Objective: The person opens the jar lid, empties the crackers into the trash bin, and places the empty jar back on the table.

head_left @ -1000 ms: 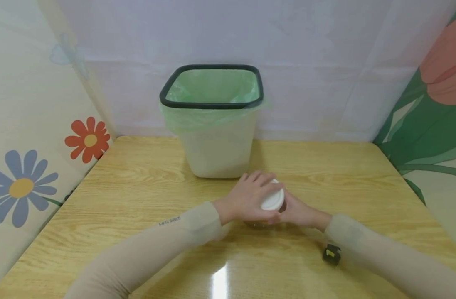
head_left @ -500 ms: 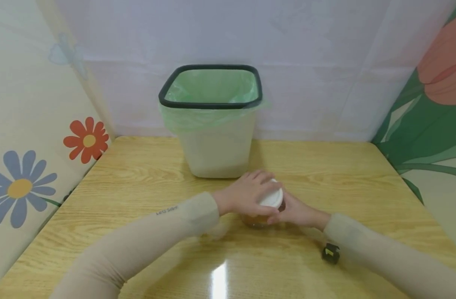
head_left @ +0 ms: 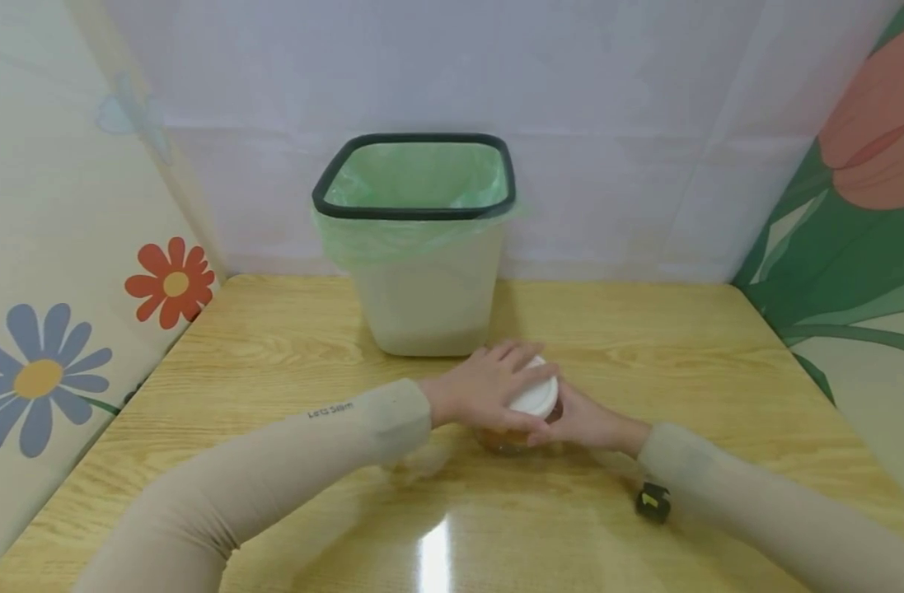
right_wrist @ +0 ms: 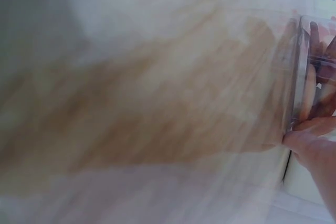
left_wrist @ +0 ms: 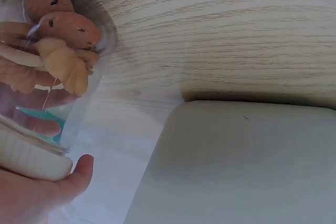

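A clear jar (head_left: 505, 443) with a white lid (head_left: 538, 399) is tilted over the table in front of the bin. My left hand (head_left: 489, 387) grips the lid, its fingers spread across the top and round the rim. The jar's side is held by my right hand (head_left: 587, 418), whose fingers are partly hidden behind lid and jar. Brown and tan snack pieces (left_wrist: 68, 30) show through the clear wall in the left wrist view. In the right wrist view, the right thumb (right_wrist: 310, 142) lies against the jar; much of that view is blurred.
A pale bin (head_left: 429, 305) with a black rim and green liner stands just behind the hands. Near the right sleeve lies a small black object with a yellow mark (head_left: 653, 502). Floral cloths and a white cloth (head_left: 607, 181) border the wooden table (head_left: 311, 511).
My left forearm has swung a little outward to the left, and the hand on the lid has turned slightly. My right hand stays nearly still on the jar.
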`<action>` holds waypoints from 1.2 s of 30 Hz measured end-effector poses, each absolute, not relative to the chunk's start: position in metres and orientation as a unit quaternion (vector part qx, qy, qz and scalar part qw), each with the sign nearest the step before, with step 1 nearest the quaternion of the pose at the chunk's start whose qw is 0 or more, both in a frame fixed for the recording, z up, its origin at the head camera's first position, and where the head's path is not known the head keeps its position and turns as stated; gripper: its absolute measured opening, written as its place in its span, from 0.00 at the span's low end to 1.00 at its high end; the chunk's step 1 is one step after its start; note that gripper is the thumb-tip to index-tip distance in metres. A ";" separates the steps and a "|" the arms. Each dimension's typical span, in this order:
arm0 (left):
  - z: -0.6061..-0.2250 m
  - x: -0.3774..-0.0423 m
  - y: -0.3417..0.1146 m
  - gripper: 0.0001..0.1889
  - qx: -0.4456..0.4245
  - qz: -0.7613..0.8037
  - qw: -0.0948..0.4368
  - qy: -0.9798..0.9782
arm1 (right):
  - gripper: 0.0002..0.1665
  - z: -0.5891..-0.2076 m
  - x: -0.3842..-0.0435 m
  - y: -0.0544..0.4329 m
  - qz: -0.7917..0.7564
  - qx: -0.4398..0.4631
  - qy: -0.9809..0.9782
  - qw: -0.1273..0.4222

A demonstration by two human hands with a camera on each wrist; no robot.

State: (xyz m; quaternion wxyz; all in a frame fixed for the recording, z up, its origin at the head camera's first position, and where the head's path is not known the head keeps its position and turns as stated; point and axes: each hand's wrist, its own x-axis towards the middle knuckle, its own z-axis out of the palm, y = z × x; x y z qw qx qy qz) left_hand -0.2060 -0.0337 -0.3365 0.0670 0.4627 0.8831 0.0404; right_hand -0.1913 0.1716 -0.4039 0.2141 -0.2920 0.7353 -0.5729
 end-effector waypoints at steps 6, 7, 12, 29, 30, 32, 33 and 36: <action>-0.333 -0.212 -0.038 0.48 0.494 0.010 0.092 0.864 | 0.62 -0.403 -0.190 0.171 -0.572 -0.287 0.739 0.210; -0.331 -0.214 -0.039 0.49 0.503 0.004 0.094 0.859 | 0.62 -0.403 -0.190 0.171 -0.572 -0.285 0.740 0.209; -0.328 -0.219 -0.044 0.48 0.542 -0.003 0.086 0.836 | 0.63 -0.403 -0.190 0.170 -0.566 -0.283 0.746 0.207; -0.337 -0.223 -0.043 0.44 0.567 0.013 0.036 0.823 | 0.63 -0.403 -0.191 0.172 -0.564 -0.281 0.751 0.199; -0.337 -0.223 -0.043 0.44 0.565 0.012 0.039 0.824 | 0.63 -0.403 -0.191 0.172 -0.564 -0.280 0.751 0.200; -0.337 -0.222 -0.044 0.43 0.562 0.010 0.043 0.826 | 0.63 -0.403 -0.191 0.172 -0.564 -0.280 0.751 0.200; -0.337 -0.221 -0.044 0.43 0.560 0.009 0.044 0.827 | 0.62 -0.403 -0.191 0.172 -0.562 -0.282 0.751 0.199; -0.337 -0.219 -0.044 0.43 0.550 0.012 0.047 0.834 | 0.63 -0.403 -0.192 0.171 -0.556 -0.286 0.756 0.196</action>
